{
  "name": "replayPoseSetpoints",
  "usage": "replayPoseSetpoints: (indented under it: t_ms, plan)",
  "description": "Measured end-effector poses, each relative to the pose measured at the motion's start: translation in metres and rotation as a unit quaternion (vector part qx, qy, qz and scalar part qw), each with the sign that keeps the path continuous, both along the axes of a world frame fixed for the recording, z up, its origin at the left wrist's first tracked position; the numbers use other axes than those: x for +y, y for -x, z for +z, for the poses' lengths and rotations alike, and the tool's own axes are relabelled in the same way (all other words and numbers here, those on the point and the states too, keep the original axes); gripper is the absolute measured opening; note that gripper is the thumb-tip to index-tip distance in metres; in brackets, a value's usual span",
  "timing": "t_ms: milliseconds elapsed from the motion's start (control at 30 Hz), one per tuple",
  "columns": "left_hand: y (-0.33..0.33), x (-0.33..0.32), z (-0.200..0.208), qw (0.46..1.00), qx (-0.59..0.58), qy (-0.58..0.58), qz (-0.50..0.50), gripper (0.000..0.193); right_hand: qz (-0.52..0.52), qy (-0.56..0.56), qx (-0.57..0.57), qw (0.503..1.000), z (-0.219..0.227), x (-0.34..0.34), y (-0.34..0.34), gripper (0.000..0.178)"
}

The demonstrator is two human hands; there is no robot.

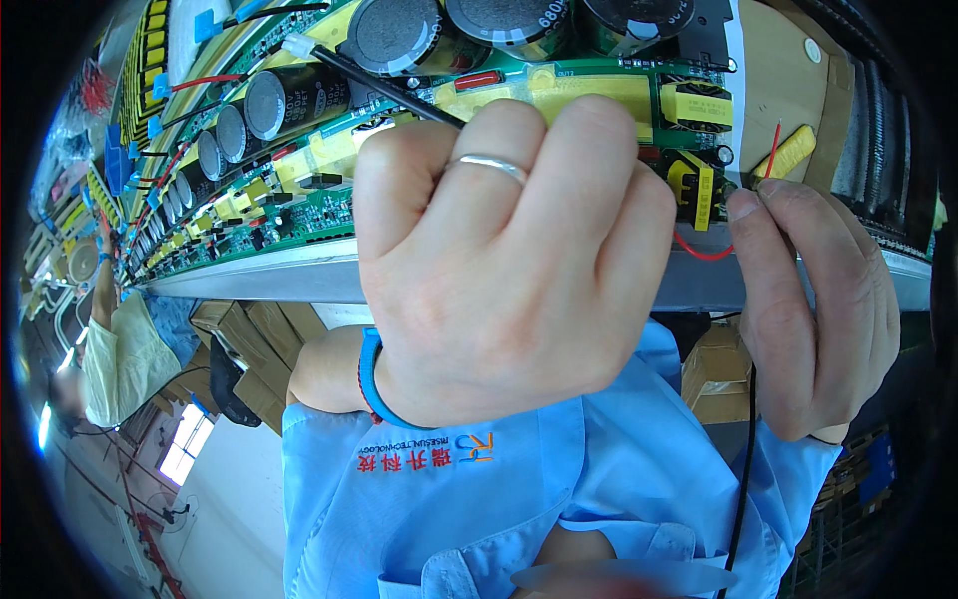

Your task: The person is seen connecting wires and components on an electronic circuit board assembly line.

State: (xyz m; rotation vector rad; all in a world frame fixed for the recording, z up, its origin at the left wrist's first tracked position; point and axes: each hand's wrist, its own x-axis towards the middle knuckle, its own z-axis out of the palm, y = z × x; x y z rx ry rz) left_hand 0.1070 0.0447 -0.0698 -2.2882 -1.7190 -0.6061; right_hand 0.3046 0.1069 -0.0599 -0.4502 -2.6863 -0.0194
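My left hand, with a ring and a blue wristband, is closed in a fist over the near edge of a green circuit board. Its fingertips and whatever they hold are hidden. A black cable with a white end runs up to its knuckles; I cannot tell if it passes into the fist or behind it. To the right, my right hand pinches a thin red wire between thumb and fingers. The wire loops beside a yellow-wrapped transformer, and its loose end stands up past the fingers.
Large black capacitors line the board's far side. A yellow sponge lies beyond my right hand. Blue-tagged wires stick out at left. A grey bench edge runs in front. Cardboard boxes and another person are at left.
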Motion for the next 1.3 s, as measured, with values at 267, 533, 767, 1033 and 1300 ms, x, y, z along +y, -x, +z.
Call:
replayPoseSetpoints:
  t_ms: [267, 533, 767, 1033, 1300]
  plan:
    - [-0.001, -0.005, 0.003, 1.0, -0.007, 0.023, -0.019, 0.025, 0.048, 0.034, 0.081, 0.995, 0.003, 0.003, 0.009, 0.021]
    - [0.002, -0.012, -0.005, 0.995, -0.095, 0.021, 0.006, 0.027, -0.008, 0.237, 0.097, 0.967, 0.02, 0.011, 0.025, 0.028]
    - [-0.002, -0.014, -0.004, 0.99, -0.13, 0.045, -0.003, 0.027, 0.066, 0.231, 0.035, 0.97, 0.019, 0.029, 0.011, 0.038]
    - [0.004, -0.026, -0.007, 0.99, -0.127, 0.056, -0.005, 0.031, 0.063, 0.214, -0.009, 0.975, 0.017, 0.033, 0.018, 0.036]
    - [0.003, -0.029, -0.011, 0.996, -0.085, 0.026, 0.026, 0.03, -0.027, 0.304, 0.137, 0.942, -0.002, 0.03, 0.023, 0.033]
